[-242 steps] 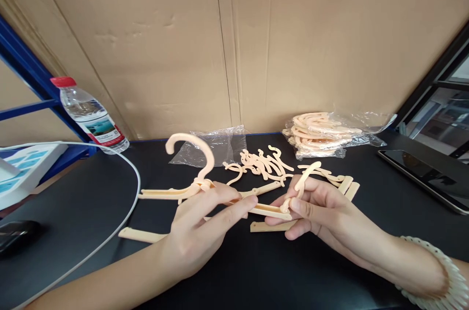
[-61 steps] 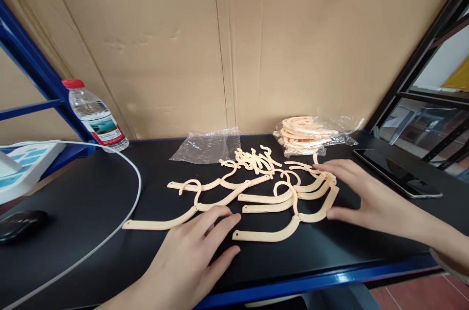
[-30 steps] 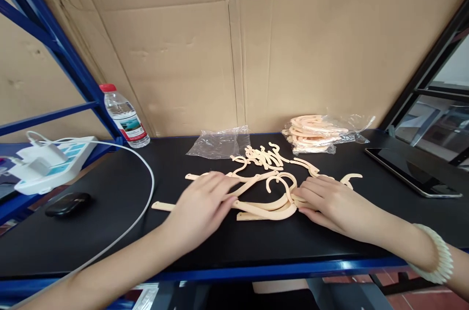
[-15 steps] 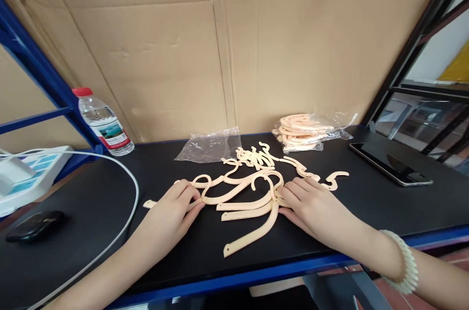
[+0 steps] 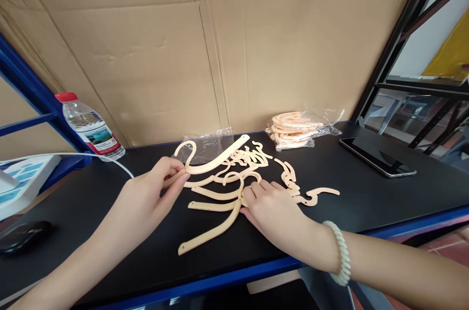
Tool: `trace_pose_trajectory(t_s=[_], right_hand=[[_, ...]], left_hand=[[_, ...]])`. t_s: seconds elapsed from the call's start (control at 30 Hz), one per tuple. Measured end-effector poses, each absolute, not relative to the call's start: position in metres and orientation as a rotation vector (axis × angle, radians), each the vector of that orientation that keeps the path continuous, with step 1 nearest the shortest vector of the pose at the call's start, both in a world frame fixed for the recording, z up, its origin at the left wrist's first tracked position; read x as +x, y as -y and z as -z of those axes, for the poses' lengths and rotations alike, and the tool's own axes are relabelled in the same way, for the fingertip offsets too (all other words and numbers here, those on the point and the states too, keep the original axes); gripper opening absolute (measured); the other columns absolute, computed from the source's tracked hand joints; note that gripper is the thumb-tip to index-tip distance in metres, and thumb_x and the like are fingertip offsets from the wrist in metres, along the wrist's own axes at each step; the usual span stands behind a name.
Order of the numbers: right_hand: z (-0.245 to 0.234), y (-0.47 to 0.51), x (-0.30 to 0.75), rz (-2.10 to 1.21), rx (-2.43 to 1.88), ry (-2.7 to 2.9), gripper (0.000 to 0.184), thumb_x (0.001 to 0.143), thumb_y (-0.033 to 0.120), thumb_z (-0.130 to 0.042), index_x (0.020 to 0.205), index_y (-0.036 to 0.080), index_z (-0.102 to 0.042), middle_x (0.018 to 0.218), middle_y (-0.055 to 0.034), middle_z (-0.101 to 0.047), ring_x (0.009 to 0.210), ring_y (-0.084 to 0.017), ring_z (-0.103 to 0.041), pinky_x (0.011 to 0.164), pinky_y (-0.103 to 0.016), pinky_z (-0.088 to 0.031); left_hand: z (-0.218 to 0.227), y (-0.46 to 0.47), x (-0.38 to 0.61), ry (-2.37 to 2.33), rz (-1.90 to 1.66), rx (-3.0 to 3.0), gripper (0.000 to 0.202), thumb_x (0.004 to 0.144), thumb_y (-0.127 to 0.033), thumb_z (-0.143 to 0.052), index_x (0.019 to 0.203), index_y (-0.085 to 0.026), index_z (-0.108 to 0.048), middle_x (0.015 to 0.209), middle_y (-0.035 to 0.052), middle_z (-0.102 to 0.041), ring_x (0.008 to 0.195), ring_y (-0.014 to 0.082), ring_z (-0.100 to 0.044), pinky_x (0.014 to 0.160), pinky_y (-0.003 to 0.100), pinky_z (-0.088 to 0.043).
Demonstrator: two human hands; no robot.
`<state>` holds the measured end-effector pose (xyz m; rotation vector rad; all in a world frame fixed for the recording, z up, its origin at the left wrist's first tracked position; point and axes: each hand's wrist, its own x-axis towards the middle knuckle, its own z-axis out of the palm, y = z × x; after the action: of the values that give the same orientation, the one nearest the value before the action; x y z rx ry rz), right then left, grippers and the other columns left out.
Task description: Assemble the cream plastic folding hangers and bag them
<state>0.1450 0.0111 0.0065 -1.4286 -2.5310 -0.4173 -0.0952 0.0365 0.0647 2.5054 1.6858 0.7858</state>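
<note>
My left hand (image 5: 154,190) is closed in a pinch on the joint of a beige folding clothes hanger (image 5: 220,159), held a little above the table. Its hook curves up to the left and one arm slants up to the right. My right hand (image 5: 274,206), low over the table, has its fingers closed round the middle of another folding hanger (image 5: 210,237), whose arm reaches towards the front left. The fingers hide its joint. Further beige hanger arms lie left of my right hand and behind it, and small hook pieces (image 5: 247,156) lie heaped farther back.
A clear plastic bag (image 5: 200,146) lies at the back, with bagged beige hangers (image 5: 293,130) to its right. A phone (image 5: 377,157) lies on the right. A water bottle (image 5: 93,126), a white power strip (image 5: 27,178) with a cable and a black mouse (image 5: 25,235) are on the left.
My left hand has lifted its hanger off the pile, its arm now pointing up to the right. My right hand, still closed on a hanger, has shifted left in view. The view has turned slightly.
</note>
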Motion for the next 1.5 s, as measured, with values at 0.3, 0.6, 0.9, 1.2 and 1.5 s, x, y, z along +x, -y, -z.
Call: trace_pose_trajectory(t_s=[0.3, 0.6, 0.9, 1.2, 1.5], right_hand=[[-0.039, -0.015, 0.189, 0.084, -1.351, 2.190, 0.027, 0.095, 0.037, -0.053, 0.090, 0.014, -0.064, 0.083, -0.0113, -0.067, 0.079, -0.026, -0.063, 0.068, -0.039, -0.052], [-0.082, -0.079, 0.233, -1.281, -1.153, 2.083, 0.039, 0.088, 0.046, -0.062, 0.113, 0.016, -0.062, 0.077, -0.0020, -0.065, 0.052, -0.010, -0.055, 0.047, -0.024, -0.046], [-0.061, -0.093, 0.209, -1.208, -1.091, 1.907, 0.033, 0.086, 0.044, -0.063, 0.100, 0.014, -0.067, 0.064, 0.0039, -0.052, 0.050, -0.007, -0.044, 0.043, -0.021, -0.032], [-0.065, -0.085, 0.190, -1.353, -0.888, 1.826, 0.024, 0.088, 0.036, -0.064, 0.100, 0.016, -0.061, 0.070, 0.0017, -0.063, 0.051, -0.007, -0.048, 0.048, -0.021, -0.038], [-0.047, -0.130, 0.227, -0.696, -1.143, 2.078, 0.030, 0.098, 0.039, -0.039, 0.100, 0.016, -0.058, 0.084, -0.0090, -0.071, 0.067, -0.016, -0.066, 0.057, -0.027, -0.054]], left_hand=[[-0.071, -0.048, -0.078, -1.527, -0.916, 2.626, 0.019, 0.095, -0.042, -0.046, 0.095, -0.023, -0.050, 0.081, -0.0002, -0.069, 0.072, 0.0183, -0.066, 0.060, 0.025, -0.044], [-0.049, -0.078, -0.044, -1.339, -0.916, 2.977, 0.016, 0.097, -0.027, -0.043, 0.099, -0.018, -0.056, 0.087, 0.0049, -0.066, 0.077, 0.0203, -0.062, 0.070, 0.033, -0.048], [-0.033, -0.059, -0.042, -0.932, -1.257, 2.656, 0.014, 0.087, -0.012, -0.057, 0.098, -0.021, -0.056, 0.077, -0.0002, -0.061, 0.067, 0.0135, -0.058, 0.061, 0.026, -0.050], [-0.047, -0.059, -0.021, -0.830, -0.932, 1.591, 0.030, 0.087, -0.037, -0.062, 0.113, -0.022, -0.061, 0.088, 0.0023, -0.063, 0.065, 0.0111, -0.056, 0.057, 0.026, -0.050], [-0.030, -0.073, -0.029, -0.861, -1.071, 1.352, 0.023, 0.084, -0.033, -0.070, 0.098, -0.014, -0.073, 0.082, 0.0050, -0.072, 0.061, 0.0091, -0.058, 0.058, 0.022, -0.050]])
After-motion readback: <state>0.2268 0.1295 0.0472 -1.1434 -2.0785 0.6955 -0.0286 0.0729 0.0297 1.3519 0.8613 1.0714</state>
